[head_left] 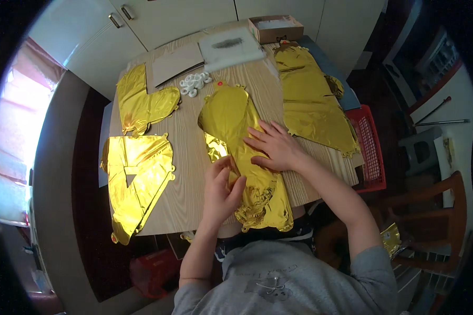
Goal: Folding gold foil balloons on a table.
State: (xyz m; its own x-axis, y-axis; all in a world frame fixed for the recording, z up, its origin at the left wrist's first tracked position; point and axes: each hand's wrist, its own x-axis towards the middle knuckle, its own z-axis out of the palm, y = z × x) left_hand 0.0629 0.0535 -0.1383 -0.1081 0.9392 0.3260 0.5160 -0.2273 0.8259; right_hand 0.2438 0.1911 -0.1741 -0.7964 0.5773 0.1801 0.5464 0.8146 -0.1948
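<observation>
A flat gold foil balloon (231, 113) lies lengthwise on the wooden table (186, 157) in front of me. My right hand (273, 147) presses flat on its middle, fingers spread. My left hand (222, 189) pinches a crumpled fold of the same foil near its lower part (265, 202), which bunches at the table's near edge. Two more gold foil balloons lie at the left, one upper (142, 102) and one lower (134, 181). Another gold foil piece (312, 100) lies along the right side.
A heap of small white rings (194, 83) sits behind the balloon. A cardboard sheet (176, 64), a white packet (231, 48) and an open cardboard box (276, 27) are at the far edge. A red basket (370, 149) stands at the right, a wooden chair (436, 210) beyond it.
</observation>
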